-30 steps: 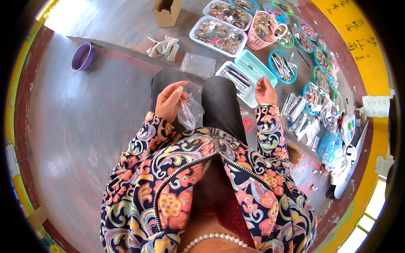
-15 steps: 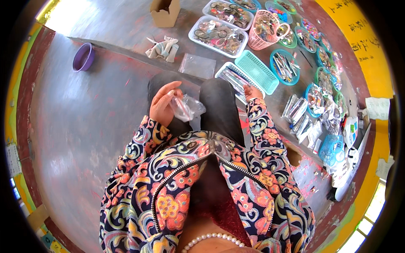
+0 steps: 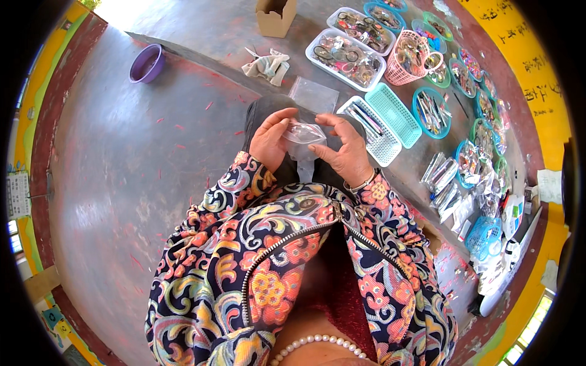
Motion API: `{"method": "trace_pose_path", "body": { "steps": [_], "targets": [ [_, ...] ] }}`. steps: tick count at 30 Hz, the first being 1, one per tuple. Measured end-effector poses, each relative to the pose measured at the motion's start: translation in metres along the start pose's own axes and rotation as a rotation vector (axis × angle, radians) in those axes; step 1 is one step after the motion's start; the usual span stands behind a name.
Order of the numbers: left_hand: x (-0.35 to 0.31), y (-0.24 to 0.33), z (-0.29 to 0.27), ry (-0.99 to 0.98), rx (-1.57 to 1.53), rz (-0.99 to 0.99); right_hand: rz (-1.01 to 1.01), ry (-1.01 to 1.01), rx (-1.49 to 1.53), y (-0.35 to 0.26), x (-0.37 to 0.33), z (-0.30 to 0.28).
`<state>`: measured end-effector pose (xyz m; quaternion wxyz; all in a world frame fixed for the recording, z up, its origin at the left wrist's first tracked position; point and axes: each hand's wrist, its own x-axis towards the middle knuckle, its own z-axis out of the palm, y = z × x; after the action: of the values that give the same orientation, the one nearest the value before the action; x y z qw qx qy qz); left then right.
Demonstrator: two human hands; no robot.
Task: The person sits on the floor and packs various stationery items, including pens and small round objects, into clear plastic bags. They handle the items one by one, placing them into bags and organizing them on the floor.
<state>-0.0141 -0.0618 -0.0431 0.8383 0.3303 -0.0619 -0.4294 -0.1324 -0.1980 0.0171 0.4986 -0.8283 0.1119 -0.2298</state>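
Observation:
A clear zip-top plastic bag (image 3: 303, 135) hangs between my hands above my lap, its mouth gaping and edged with a thin red line. My left hand (image 3: 271, 145) pinches it at the left side of the mouth. On the other side is my right hand (image 3: 349, 152), thumb and index finger spread apart; the thumb touches the bag's front and the index finger reaches above its mouth. I cannot make out anything inside the bag. Beyond my right hand stands a white basket (image 3: 386, 155) with several pens (image 3: 368, 121) in it.
An empty turquoise basket (image 3: 394, 114) adjoins the white one. Farther off are a flat clear bag (image 3: 313, 96), a cloth (image 3: 267, 67), a cardboard box (image 3: 276, 23) and a purple basin (image 3: 146, 64). Tubs of trinkets (image 3: 348, 58) and a pink basket (image 3: 408, 61) crowd the right.
My right hand has left the white pen basket and come to the bag. The bag has been raised and its mouth spread wider. The whole view has shifted slightly.

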Motion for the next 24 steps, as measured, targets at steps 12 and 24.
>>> {"method": "trace_pose_path", "body": {
  "steps": [12,24],
  "targets": [
    [-0.002,-0.007,-0.006,-0.352,0.217,-0.010,0.497,0.331,1.021,0.016,-0.001,-0.012],
    [-0.008,-0.002,-0.004,0.012,0.094,-0.152,0.471,0.428,1.165,0.037,-0.006,-0.015]
  ]
}}
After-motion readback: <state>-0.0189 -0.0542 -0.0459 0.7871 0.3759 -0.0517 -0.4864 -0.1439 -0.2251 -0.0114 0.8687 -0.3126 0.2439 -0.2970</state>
